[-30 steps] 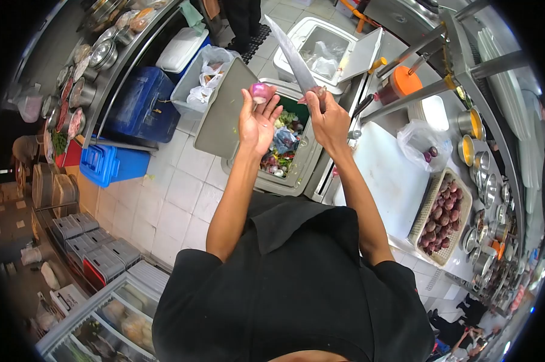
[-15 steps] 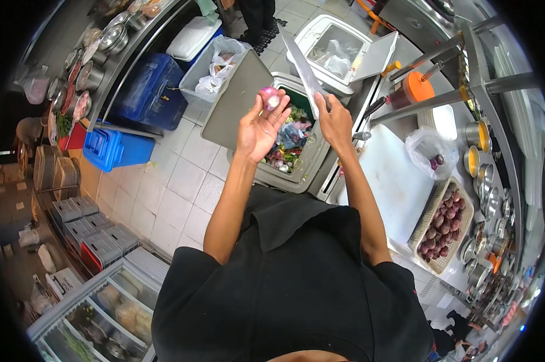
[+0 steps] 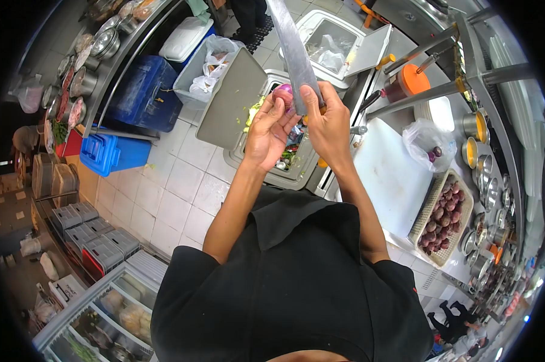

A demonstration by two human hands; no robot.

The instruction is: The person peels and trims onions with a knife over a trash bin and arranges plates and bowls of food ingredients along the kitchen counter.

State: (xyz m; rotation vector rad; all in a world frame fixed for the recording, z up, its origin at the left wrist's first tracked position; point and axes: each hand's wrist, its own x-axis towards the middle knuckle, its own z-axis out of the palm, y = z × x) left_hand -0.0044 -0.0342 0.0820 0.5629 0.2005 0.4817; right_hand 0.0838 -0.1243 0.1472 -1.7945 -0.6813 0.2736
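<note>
Between the fingertips of my left hand [image 3: 268, 134] is a red onion [image 3: 283, 95], its purple-pink skin showing. My right hand [image 3: 328, 120] is closed round the handle of a large kitchen knife [image 3: 293, 51]. The blade points up and away, and its heel end lies right beside the onion; whether the edge touches it I cannot tell. Both hands are above an open bin [image 3: 305, 175] holding vegetable scraps and plastic, partly hidden by my hands.
Right of me are a white cutting board [image 3: 386, 175], a basket [image 3: 416, 226] of red onions and a plastic bag [image 3: 426, 145] with onions inside. Ahead stands a white bin [image 3: 351, 39]. To the left are a grey bin [image 3: 191, 99] and blue containers [image 3: 142, 93].
The knife and my right hand have come left and lower, meeting the onion. My left hand has turned and moved slightly right, its fingers now curled around the onion.
</note>
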